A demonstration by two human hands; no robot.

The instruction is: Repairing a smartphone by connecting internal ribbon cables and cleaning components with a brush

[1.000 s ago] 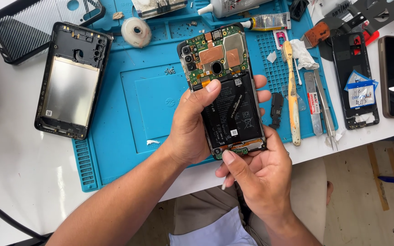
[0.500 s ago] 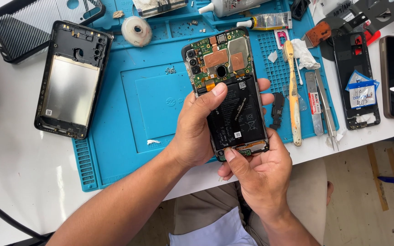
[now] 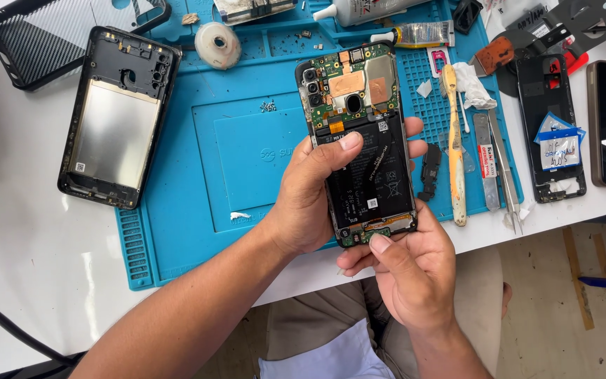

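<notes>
Opened black smartphone point(image 3: 359, 140), its back cover off and green circuit board and black battery exposed, is being held above the blue silicone repair mat point(image 3: 233, 147) on the white surface point(image 3: 22, 231). Its long axis is running almost straight away from the person, camera end pointing to the far side and leaning slightly left, connector end nearest the body. The left hand point(image 3: 313, 193) is wrapping the left edge, thumb lying across the battery top. The right hand point(image 3: 408, 270) is pinching the bottom edge, thumb on the lower board. Both palms are hiding the phone's underside; the fingers behind it are only partly showing.
</notes>
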